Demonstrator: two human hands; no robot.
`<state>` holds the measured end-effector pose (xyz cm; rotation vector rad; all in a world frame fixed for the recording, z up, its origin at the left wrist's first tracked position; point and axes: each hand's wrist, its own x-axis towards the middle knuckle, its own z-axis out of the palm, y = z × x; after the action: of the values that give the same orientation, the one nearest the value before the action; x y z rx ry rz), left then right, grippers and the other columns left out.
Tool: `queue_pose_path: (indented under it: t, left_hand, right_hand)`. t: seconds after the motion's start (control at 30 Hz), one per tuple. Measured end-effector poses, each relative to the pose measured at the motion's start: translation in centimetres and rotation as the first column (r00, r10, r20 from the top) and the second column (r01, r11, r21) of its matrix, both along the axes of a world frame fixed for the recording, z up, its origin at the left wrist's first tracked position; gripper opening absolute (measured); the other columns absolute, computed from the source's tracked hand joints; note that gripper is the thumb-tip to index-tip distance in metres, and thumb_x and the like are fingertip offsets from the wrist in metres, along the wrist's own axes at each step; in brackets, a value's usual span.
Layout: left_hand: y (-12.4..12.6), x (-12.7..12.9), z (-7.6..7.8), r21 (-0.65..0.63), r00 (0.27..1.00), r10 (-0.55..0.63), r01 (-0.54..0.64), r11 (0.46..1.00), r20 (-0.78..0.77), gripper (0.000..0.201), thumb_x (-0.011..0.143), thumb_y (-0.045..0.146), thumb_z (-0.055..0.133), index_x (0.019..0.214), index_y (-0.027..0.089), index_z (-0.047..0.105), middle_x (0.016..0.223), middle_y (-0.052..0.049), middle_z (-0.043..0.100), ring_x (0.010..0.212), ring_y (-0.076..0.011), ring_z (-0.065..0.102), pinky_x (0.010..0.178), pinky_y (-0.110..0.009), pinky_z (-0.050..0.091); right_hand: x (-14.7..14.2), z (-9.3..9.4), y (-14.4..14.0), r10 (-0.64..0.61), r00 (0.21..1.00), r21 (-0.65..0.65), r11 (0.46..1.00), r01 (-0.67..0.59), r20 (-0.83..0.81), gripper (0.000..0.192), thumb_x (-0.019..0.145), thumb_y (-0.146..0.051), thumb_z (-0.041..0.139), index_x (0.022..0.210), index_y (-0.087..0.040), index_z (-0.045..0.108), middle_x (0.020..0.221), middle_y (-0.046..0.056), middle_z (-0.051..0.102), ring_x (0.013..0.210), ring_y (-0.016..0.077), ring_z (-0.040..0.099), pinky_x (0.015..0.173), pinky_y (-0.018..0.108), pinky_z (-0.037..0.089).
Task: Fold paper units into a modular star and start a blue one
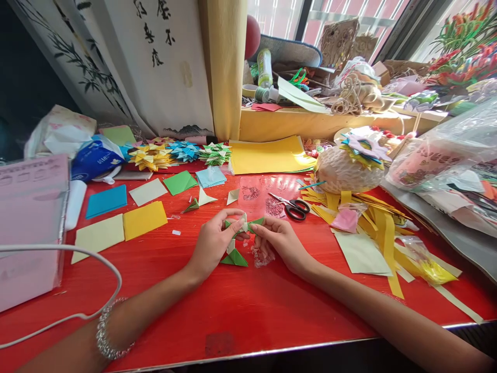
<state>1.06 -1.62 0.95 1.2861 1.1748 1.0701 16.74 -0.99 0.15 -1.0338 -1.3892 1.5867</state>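
Note:
My left hand (217, 235) and my right hand (281, 238) meet above the middle of the red table (272, 321). Between their fingertips is a small folded green and white paper piece (244, 225), pinched from both sides and partly hidden by the fingers. Just below my left fingers lies a green folded paper piece (235, 258) with a white part. A crumpled scrap of clear plastic (262, 257) shows under my right fingers. Beyond the hands sit a white folded piece (205, 197), a dark green one (191, 205) and black-handled scissors (295, 208).
Blue (106, 202) and yellow paper sheets (145, 220) lie left; folded paper stars (153, 157) stand behind. To the right are yellow paper strips (386, 238), a pale green sheet (362, 252) and a net-covered round object (345, 168). A white cable (116, 274) crosses near my left forearm.

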Motion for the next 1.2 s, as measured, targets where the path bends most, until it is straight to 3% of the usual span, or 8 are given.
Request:
queue_pose_path:
  t: [0.33, 0.5, 0.63, 0.77, 0.83, 0.9, 1.1, 1.2]
  left_hand:
    - [0.4, -0.2, -0.3, -0.073, 0.978, -0.209, 0.207, 0.976, -0.023, 0.024, 0.071, 0.039, 0.059, 0.072, 0.016, 0.055, 0.065, 0.001, 0.055, 0.059, -0.0109, 0.052, 0.053, -0.020, 0.040]
    - [0.6, -0.6, -0.5, -0.018, 0.962, -0.198, 0.199, 0.980, -0.189, 0.019, 0.070, 0.035, 0.059, 0.067, 0.016, 0.057, 0.063, 0.002, 0.055, 0.058, -0.0124, 0.050, 0.052, -0.022, 0.038]
    - [0.6, -0.4, -0.9, 0.063, 0.966, -0.128, 0.145, 0.987, -0.225, 0.013, 0.074, 0.032, 0.052, 0.075, 0.019, 0.054, 0.068, 0.001, 0.056, 0.060, -0.0144, 0.054, 0.053, -0.023, 0.040]
    - [0.7, -0.2, -1.1, 0.147, 0.966, -0.053, 0.092, 0.985, -0.253, 0.013, 0.072, 0.026, 0.052, 0.081, 0.019, 0.056, 0.069, 0.000, 0.058, 0.065, -0.0175, 0.056, 0.059, -0.026, 0.042]
    - [0.7, -0.2, -1.1, 0.193, 0.959, -0.051, 0.108, 0.975, -0.278, 0.013, 0.072, 0.025, 0.050, 0.080, 0.019, 0.058, 0.074, -0.002, 0.061, 0.070, -0.0195, 0.056, 0.062, -0.027, 0.042]
    - [0.6, -0.3, -1.1, 0.209, 0.950, -0.070, 0.138, 0.968, -0.303, 0.015, 0.073, 0.026, 0.049, 0.081, 0.019, 0.059, 0.079, -0.004, 0.062, 0.074, -0.0210, 0.056, 0.064, -0.028, 0.042]
    - [0.8, -0.4, -0.8, 0.080, 0.940, -0.096, 0.128, 0.988, -0.326, 0.010, 0.072, 0.029, 0.051, 0.071, 0.020, 0.054, 0.064, 0.001, 0.059, 0.063, -0.0177, 0.057, 0.060, -0.027, 0.041]
    - [0.8, -0.4, -0.4, -0.014, 0.968, -0.114, 0.114, 0.993, -0.224, 0.012, 0.072, 0.031, 0.053, 0.075, 0.019, 0.052, 0.062, 0.002, 0.058, 0.059, -0.0149, 0.057, 0.056, -0.024, 0.041]
  right_hand:
    - [0.9, 0.7, 0.7, -0.128, 0.987, 0.195, 0.975, 0.107, 0.100, 0.027, 0.082, -0.041, 0.049, 0.070, -0.017, 0.050, 0.049, -0.006, 0.042, 0.038, 0.0057, 0.034, 0.037, 0.019, 0.025]
    - [2.0, 3.0, 2.7, -0.336, 0.942, 0.396, 0.866, 0.305, 0.011, 0.016, 0.083, -0.035, 0.048, 0.087, -0.020, 0.052, 0.057, -0.005, 0.040, 0.042, 0.0057, 0.033, 0.039, 0.019, 0.026]
    - [-0.7, 4.7, 4.5, -0.124, 0.922, 0.529, 0.843, -0.097, 0.367, 0.026, 0.082, -0.029, 0.049, 0.106, -0.023, 0.051, 0.072, -0.001, 0.052, 0.052, 0.0080, 0.046, 0.046, 0.021, 0.035]
    - [-7.0, 4.5, 6.6, -0.154, 0.678, 0.574, 0.681, -0.455, 0.719, 0.038, 0.077, -0.028, 0.056, 0.114, -0.023, 0.050, 0.093, 0.005, 0.060, 0.075, 0.0168, 0.057, 0.060, 0.025, 0.041]
    - [-10.1, 4.0, 7.7, -0.175, 0.535, 0.507, 0.643, -0.574, 0.827, 0.034, 0.075, -0.031, 0.058, 0.107, -0.020, 0.055, 0.100, 0.010, 0.060, 0.082, 0.0229, 0.058, 0.060, 0.028, 0.041]
    - [-12.3, 3.8, 8.7, -0.148, 0.509, 0.476, 0.635, -0.608, 0.848, 0.018, 0.072, -0.026, 0.061, 0.087, -0.015, 0.063, 0.090, 0.012, 0.063, 0.078, 0.0250, 0.059, 0.057, 0.028, 0.041]
    - [-11.0, 5.7, 8.8, -0.092, 0.637, 0.531, 0.650, -0.544, 0.765, 0.015, 0.085, -0.020, 0.044, 0.077, -0.014, 0.056, 0.076, 0.006, 0.062, 0.064, 0.0134, 0.060, 0.054, 0.022, 0.044]
    - [-6.7, 6.3, 7.0, 0.019, 0.886, 0.518, 0.805, -0.288, 0.464, 0.011, 0.084, -0.025, 0.044, 0.079, -0.016, 0.048, 0.071, 0.002, 0.058, 0.059, 0.0106, 0.060, 0.047, 0.019, 0.046]
